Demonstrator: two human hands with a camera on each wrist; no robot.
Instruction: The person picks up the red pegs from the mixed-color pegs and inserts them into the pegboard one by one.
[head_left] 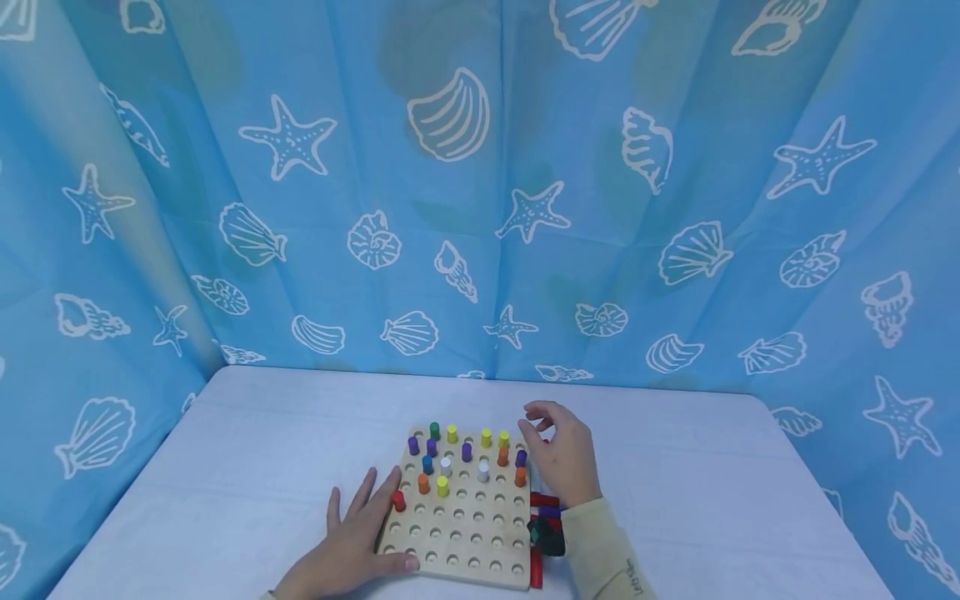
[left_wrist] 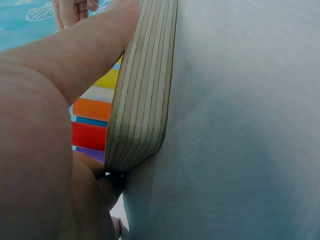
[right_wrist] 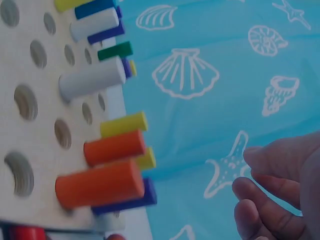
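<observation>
A wooden pegboard (head_left: 465, 533) with rows of round holes lies on the table, coloured pegs standing in its back half. My left hand (head_left: 348, 542) rests at the board's near left corner, fingers spread along the left side and thumb on the front edge. In the left wrist view that thumb (left_wrist: 85, 55) lies against the layered wooden edge (left_wrist: 142, 90). My right hand (head_left: 561, 454) hovers by the far right corner, thumb and fingers loosely bent and apart. Between them, the right wrist view shows no peg. An orange peg (right_wrist: 100, 185) stands in the board left of those fingers.
Along the board's right side lie loose red pegs (head_left: 536, 568), a purple peg (head_left: 550, 512) and a dark green bundle (head_left: 547, 536), partly under the right sleeve (head_left: 600, 542). A blue shell-patterned curtain (head_left: 465, 208) hangs behind the white table (head_left: 675, 467).
</observation>
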